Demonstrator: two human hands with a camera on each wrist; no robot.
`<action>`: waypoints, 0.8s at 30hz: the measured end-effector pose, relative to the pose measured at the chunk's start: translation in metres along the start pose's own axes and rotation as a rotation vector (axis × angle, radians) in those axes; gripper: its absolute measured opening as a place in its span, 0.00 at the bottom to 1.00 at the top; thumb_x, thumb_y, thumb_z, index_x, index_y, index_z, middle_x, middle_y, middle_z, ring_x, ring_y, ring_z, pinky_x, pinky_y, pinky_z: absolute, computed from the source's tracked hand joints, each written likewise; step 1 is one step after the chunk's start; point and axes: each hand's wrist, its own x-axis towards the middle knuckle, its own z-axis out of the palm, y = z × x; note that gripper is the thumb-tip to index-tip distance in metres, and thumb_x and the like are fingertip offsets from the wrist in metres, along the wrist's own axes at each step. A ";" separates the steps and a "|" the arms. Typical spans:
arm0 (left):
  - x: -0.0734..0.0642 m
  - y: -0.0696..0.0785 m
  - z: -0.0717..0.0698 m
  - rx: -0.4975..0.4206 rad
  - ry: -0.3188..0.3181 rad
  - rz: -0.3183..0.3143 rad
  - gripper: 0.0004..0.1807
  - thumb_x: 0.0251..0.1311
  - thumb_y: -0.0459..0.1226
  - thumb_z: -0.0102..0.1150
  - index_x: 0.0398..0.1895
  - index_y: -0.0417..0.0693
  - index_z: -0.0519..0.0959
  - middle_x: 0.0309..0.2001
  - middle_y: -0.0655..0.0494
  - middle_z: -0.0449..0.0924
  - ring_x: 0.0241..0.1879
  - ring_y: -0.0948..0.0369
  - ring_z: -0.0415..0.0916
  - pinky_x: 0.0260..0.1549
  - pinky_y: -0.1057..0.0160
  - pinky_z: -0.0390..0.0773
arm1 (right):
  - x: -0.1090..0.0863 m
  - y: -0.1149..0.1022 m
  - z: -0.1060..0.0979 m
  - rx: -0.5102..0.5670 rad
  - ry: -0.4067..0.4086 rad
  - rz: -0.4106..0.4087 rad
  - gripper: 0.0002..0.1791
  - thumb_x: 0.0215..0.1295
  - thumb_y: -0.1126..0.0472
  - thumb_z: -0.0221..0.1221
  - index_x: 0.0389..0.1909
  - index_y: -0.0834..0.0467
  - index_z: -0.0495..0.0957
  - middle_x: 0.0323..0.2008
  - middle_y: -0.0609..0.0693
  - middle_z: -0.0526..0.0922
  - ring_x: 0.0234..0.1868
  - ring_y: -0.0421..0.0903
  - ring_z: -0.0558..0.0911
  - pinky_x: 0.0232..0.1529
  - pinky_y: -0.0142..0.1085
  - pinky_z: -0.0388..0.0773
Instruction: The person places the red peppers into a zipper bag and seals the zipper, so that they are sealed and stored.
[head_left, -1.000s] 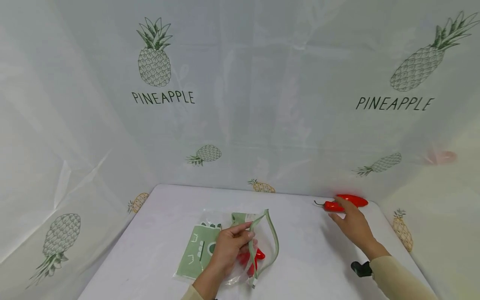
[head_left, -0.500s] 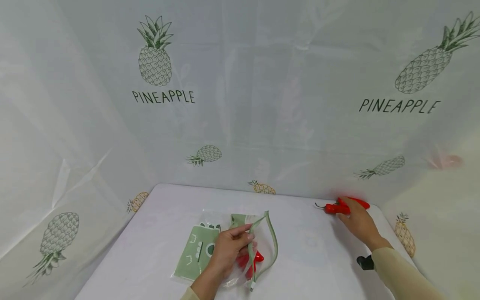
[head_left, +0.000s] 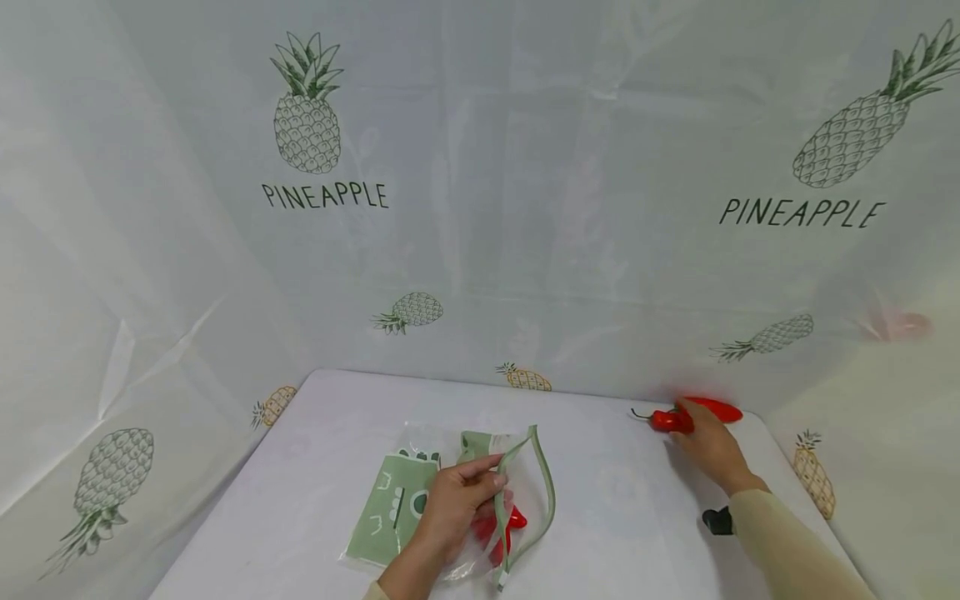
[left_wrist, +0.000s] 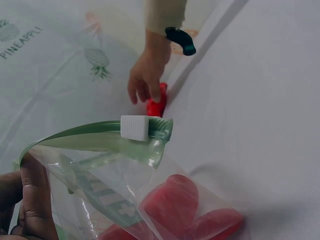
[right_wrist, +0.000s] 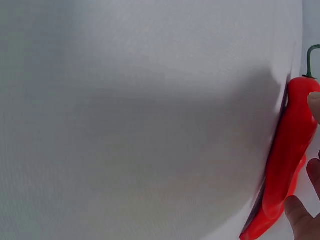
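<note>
My left hand [head_left: 457, 504] pinches the rim of a clear slider zip bag [head_left: 552, 492] with green edging and holds its mouth apart. A white slider [left_wrist: 134, 128] sits on the green strip. Inside the bag lie red chili peppers [left_wrist: 172, 202], seen through the plastic. At the back right of the table, my right hand [head_left: 712, 446] has its thumb and fingers around a red chili pepper [head_left: 663, 421] with a thin stem. Another red chili pepper [head_left: 720, 409] lies right behind it. In the right wrist view, fingers [right_wrist: 299, 215] reach onto the two peppers [right_wrist: 292, 135] from the right.
A flat green printed packet or bag [head_left: 386, 517] in clear plastic lies left of my left hand. The white table [head_left: 600, 500] ends at a pineapple-printed curtain [head_left: 525, 208] behind and at both sides. A dark strap [head_left: 717, 522] hangs at my right wrist.
My right hand has come down onto the peppers, and its fingers have drawn in around the front one. The left hand keeps hold of the bag in nearly the same spot.
</note>
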 end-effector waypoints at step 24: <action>-0.003 0.000 0.001 -0.014 -0.023 0.008 0.23 0.67 0.27 0.67 0.65 0.32 0.80 0.36 0.55 0.85 0.34 0.62 0.89 0.38 0.64 0.90 | -0.006 0.005 0.010 -0.112 0.071 0.052 0.43 0.62 0.62 0.74 0.73 0.69 0.64 0.63 0.76 0.73 0.62 0.77 0.69 0.60 0.75 0.73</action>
